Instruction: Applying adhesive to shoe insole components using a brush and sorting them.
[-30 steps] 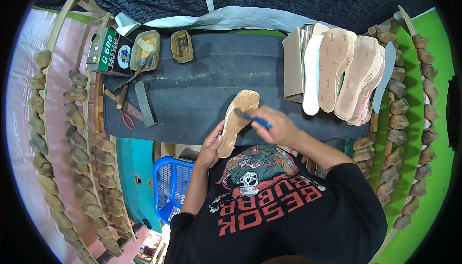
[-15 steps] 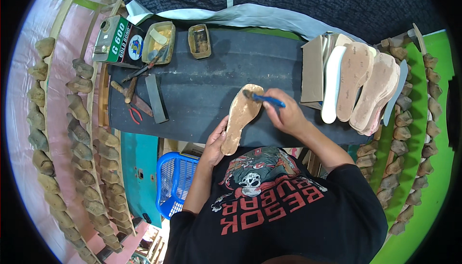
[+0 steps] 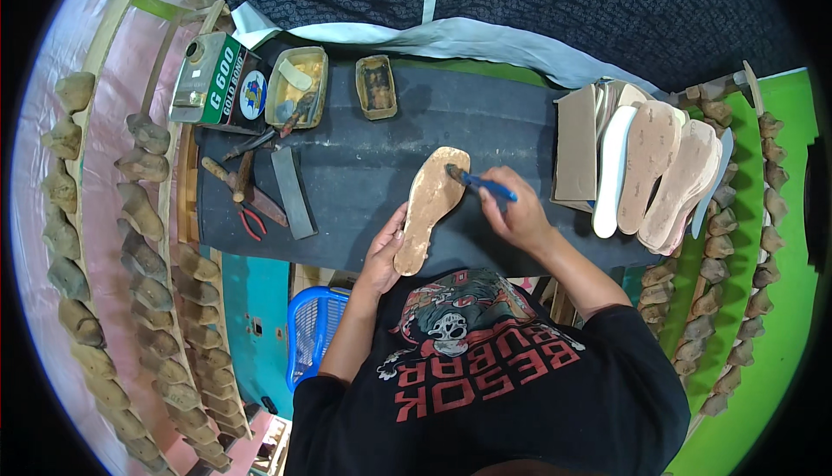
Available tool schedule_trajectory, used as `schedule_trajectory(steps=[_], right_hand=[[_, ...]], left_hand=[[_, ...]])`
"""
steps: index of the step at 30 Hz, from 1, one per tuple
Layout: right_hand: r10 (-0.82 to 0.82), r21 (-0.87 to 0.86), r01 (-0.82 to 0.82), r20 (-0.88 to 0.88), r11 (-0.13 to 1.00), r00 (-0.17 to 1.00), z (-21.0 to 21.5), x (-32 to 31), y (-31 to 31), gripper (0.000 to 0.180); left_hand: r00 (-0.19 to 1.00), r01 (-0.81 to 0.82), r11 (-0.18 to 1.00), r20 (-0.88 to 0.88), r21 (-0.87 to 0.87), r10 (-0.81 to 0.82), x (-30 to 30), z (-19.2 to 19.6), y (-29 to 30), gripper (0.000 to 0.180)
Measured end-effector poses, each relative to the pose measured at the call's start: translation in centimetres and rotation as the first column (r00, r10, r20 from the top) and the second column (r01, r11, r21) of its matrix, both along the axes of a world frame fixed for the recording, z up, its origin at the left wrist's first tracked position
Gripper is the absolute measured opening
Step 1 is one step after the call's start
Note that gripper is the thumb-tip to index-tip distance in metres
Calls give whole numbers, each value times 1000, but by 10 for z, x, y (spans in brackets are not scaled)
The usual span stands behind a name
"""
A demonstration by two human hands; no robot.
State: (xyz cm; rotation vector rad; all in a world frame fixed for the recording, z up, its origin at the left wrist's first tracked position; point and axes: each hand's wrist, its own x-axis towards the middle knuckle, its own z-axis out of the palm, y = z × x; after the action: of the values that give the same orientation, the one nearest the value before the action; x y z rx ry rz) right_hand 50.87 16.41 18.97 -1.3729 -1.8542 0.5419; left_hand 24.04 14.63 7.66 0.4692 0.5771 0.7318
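A tan, sole-shaped insole (image 3: 431, 203) is tilted over the near edge of the dark bench, its surface blotchy with what looks like a wet coating. My left hand (image 3: 384, 249) is closed on its narrow heel end, along the left edge. Between the fingers of my right hand (image 3: 518, 211) is the blue handle of a brush (image 3: 487, 185). Dark bristles touch the wide forefoot part of the insole, near its right edge. The palm side of my right hand is hidden.
On the dark bench (image 3: 364, 190), a metal can (image 3: 208, 81) and two tubs (image 3: 297, 86) (image 3: 375, 88) stand at the far left, near a hammer, red-handled pliers (image 3: 252, 224) and a grey block (image 3: 293, 193). Stacked insoles (image 3: 648, 164) lean by a cardboard box (image 3: 576, 148) at right. Racks of shoe lasts flank both sides.
The brush tip has shifted slightly across the forefoot of the insole. Both hands keep their grips, and the whole view has moved a little.
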Motion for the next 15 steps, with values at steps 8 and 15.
schedule_trajectory(steps=[8, 15], right_hand=[[80, -59, -84, -77, 995, 994, -4, -33, -5, 20], [-235, 127, 243, -76, 962, 969, 13, -29, 85, 22]], left_hand=[[999, -18, 1000, 32, -1, 18, -10, 0, 30, 68], [999, -5, 999, 46, -35, 6, -29, -11, 40, 70]])
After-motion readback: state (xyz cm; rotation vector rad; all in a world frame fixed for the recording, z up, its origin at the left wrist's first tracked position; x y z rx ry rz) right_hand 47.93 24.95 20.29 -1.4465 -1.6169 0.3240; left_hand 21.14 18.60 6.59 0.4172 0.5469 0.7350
